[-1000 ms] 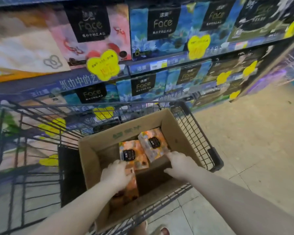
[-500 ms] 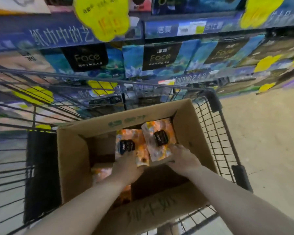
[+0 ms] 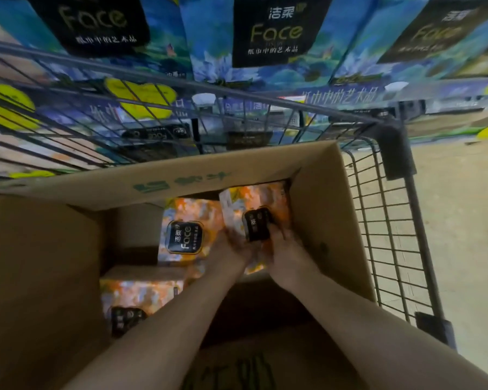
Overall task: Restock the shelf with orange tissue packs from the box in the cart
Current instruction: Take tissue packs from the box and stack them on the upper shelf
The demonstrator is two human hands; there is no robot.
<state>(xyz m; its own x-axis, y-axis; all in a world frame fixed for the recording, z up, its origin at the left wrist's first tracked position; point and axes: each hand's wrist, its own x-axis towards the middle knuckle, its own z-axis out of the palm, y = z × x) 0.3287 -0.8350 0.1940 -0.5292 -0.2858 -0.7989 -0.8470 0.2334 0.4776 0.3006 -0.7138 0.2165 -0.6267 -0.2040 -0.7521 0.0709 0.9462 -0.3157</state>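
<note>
An open cardboard box [image 3: 68, 249] sits in a wire shopping cart [image 3: 386, 220]. Inside lie orange tissue packs with black labels. Both my hands reach deep into the box at its far right corner. My left hand [image 3: 231, 249] and my right hand [image 3: 286, 249] grip one orange tissue pack [image 3: 254, 209] from either side, and it is tilted up. A second orange pack [image 3: 185, 235] lies flat just left of it. A third pack [image 3: 135, 296] rests lower at the near left, partly hidden by my left forearm.
Behind the cart stands a shelf [image 3: 350, 94] stocked with blue tissue packs [image 3: 268, 32] carrying black "Face" labels and yellow price tags [image 3: 141, 94]. Beige floor tiles [image 3: 462, 220] lie to the right of the cart.
My head has dropped closer over the box. My left hand has shifted right from the middle pack, and both hands now clasp the right-hand pack, which has tipped up.
</note>
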